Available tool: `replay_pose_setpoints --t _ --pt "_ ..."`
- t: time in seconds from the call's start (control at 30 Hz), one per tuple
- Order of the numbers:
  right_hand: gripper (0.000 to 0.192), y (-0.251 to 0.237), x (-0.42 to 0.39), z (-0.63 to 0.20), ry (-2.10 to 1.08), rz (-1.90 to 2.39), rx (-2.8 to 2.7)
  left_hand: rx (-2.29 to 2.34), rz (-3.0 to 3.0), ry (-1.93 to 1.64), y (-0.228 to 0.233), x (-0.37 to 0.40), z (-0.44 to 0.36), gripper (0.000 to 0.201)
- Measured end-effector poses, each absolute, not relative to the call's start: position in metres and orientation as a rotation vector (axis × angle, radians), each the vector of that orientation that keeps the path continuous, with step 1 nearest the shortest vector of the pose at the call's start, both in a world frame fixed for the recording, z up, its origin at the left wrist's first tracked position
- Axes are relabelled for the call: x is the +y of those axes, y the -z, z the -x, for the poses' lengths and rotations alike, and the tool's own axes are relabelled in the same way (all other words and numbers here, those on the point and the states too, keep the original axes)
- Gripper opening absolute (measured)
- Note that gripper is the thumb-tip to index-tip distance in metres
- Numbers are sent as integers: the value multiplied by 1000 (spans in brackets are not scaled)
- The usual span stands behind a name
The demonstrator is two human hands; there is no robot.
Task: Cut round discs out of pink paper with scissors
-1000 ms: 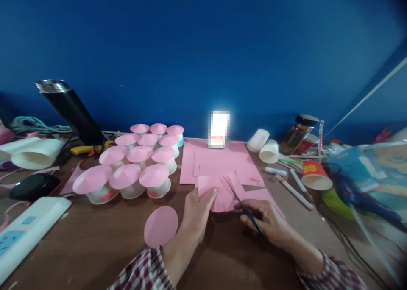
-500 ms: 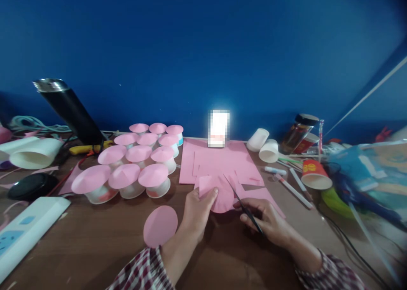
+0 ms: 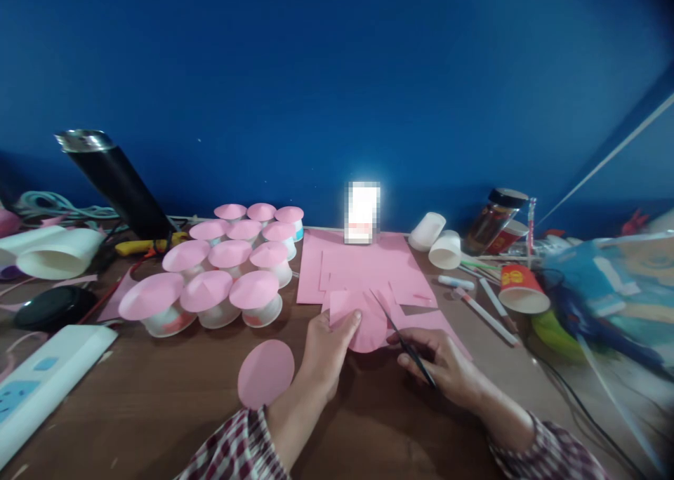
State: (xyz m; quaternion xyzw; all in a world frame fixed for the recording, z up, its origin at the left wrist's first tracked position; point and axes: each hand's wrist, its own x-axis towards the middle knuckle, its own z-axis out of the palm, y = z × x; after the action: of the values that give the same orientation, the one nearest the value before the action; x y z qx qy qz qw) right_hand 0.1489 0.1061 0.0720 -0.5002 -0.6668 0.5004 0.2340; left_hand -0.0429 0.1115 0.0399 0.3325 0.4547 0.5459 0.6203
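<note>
Between both hands lies the pink paper piece [image 3: 363, 323]: left hand [image 3: 326, 347] pinches its edge, right hand [image 3: 439, 364] grips what look like scissors [image 3: 403, 340].

12 pink-capped cups [image 3: 226, 269], black flask [image 3: 113, 182], loose pink circle [image 3: 266, 373], lidded jar [image 3: 495, 220], red cup [image 3: 521, 290]

Bare desk [image 3: 158, 396] lies open along the near edge, broken only by a loose pink disc [image 3: 266, 373] just left of the left hand [image 3: 327, 350]. To the left, a cluster of pink-topped cups [image 3: 221, 276] blocks the way, with a white box [image 3: 42, 382] at the near left corner. Right of the right hand [image 3: 447, 368], pens [image 3: 487, 311], a red cup [image 3: 521, 290] and cables [image 3: 569, 389] crowd the desk; pink sheets [image 3: 363, 266] cover the middle.
</note>
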Motion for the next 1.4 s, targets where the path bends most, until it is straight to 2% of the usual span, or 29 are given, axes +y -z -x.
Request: replay_pose_setpoints --t 1.03,1.4 --pt "34 -73 106 -148 -1365 1343 -1832 1107 -740 -1299 -34 112 43 42" --pt "41 -69 106 -149 -1446 1347 -1772 1111 -764 -1317 -32 113 43 40"
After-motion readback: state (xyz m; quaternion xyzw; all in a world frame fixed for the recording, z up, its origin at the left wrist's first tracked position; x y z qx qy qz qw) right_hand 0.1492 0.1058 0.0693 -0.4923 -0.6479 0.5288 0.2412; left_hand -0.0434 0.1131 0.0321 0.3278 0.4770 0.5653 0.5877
